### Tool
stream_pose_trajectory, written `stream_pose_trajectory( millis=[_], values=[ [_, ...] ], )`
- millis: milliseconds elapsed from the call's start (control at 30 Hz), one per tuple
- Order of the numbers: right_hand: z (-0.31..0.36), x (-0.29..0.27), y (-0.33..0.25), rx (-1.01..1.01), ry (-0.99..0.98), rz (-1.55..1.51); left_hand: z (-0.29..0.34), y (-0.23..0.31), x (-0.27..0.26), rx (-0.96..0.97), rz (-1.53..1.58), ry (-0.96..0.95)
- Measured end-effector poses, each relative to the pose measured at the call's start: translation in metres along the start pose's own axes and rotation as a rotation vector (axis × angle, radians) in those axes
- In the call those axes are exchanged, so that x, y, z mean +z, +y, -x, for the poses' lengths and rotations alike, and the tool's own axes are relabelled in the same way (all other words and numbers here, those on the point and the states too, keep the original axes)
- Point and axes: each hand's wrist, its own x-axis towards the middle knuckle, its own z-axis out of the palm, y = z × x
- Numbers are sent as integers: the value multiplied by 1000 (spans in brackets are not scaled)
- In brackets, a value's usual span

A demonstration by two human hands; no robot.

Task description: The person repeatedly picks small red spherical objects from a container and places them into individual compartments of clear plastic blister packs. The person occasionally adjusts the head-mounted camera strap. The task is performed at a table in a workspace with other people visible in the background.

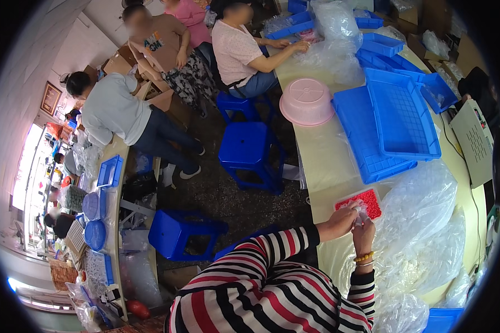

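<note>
My left hand [341, 220] reaches out of a red, white and black striped sleeve to the near edge of a small tray of red pieces [366, 201] on the pale table [322, 161]. Close beside it is my right hand [364, 234], raised, with a bead bracelet at the wrist. The fingertips of both hands meet on a small clear piece [360, 210] just over the red tray. What the piece is stays too small to tell.
A heap of clear plastic bags [428, 233] lies right of my hands. Stacked blue trays [400, 119] and an upturned pink basin [307, 101] sit farther along the table, with a grey box [472, 139] at the right. Blue stools [249, 150] stand in the aisle. Other people work at the far end.
</note>
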Motion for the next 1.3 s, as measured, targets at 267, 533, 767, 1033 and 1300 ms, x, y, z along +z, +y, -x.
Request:
stream_pose_trajectory(
  millis=[267,533,767,1033,1300],
  values=[
    [6,-6,-12,46,-10,-196,5,27,-24,20,-3,49],
    [22,-24,-1,173,54,-412,0,26,-27,-166,442,79],
    [39,-37,14,254,72,-491,0,28,-33,-354,711,-36],
    [55,-33,36,360,33,-489,1,10,-12,-177,647,26],
    [70,-30,51,406,6,-480,13,21,-15,119,-24,-28]
  ],
)
